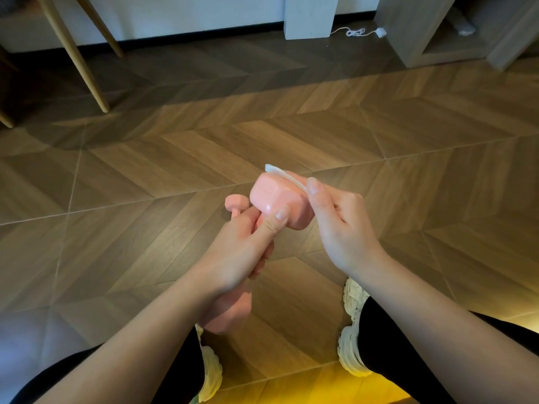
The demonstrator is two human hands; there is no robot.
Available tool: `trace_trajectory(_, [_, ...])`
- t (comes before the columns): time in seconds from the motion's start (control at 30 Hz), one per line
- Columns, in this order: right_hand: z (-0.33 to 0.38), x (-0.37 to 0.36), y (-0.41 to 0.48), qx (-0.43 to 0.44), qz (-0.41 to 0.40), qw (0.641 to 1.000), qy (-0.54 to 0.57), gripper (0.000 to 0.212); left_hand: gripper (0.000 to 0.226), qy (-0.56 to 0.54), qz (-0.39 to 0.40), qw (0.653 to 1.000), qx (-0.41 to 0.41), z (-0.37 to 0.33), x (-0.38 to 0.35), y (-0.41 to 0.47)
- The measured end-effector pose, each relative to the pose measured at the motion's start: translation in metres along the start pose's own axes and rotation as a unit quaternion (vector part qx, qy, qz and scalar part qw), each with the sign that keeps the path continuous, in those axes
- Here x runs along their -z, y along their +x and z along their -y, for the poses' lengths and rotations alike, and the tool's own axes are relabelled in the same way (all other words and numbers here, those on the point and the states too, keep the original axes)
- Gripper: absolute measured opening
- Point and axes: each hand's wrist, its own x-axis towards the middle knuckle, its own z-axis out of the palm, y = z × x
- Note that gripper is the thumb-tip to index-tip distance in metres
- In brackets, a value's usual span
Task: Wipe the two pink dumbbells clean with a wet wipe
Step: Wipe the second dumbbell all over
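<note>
My left hand [248,243] grips the handle of a pink dumbbell [277,202], held up with one head pointing away and the other head low near my wrist. My right hand [338,225] presses a white wet wipe [284,174] against the far right side of the upper head; most of the wipe is hidden behind my fingers. A second pink dumbbell [235,204] lies on the floor just beyond my left hand, only one head and part of its bar showing.
A herringbone wood floor [145,170] lies all around. Wooden chair legs [84,65] stand at the far left. A white block [309,17], a white cable [358,32] and a grey cabinet [437,30] sit along the back wall. My white shoes [350,345] are below.
</note>
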Motion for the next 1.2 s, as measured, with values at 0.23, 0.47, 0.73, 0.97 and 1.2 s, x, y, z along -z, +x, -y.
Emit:
trace_trajectory(0.23, [-0.0027, 0.0057, -0.0025, 0.009, -0.023, 1.0, 0.004, 0.044, 0.054, -0.005, -0.012, 1.0, -0.008, 0.0008, 0.0048, 0.0016])
trace_trajectory(0.47, [-0.0041, 0.0074, -0.0039, 0.009, -0.092, 0.996, -0.014, 0.047, 0.061, -0.022, -0.023, 0.999, -0.015, 0.0011, 0.0045, 0.0008])
trace_trajectory(0.73, [-0.0064, 0.0074, -0.003, -0.005, -0.079, 0.997, -0.01, 0.058, 0.054, -0.023, -0.023, 0.999, -0.029, -0.0008, 0.0033, 0.001])
trace_trajectory(0.97, [-0.0028, 0.0018, -0.0005, 0.014, -0.006, 1.0, -0.001, 0.047, 0.067, -0.04, -0.024, 0.999, -0.025, 0.0025, 0.0043, 0.0005])
trace_trajectory(1.2, [-0.004, 0.0028, 0.0002, 0.019, 0.022, 0.999, 0.019, 0.045, 0.054, -0.038, -0.015, 0.998, -0.042, 0.0007, 0.0051, -0.0005])
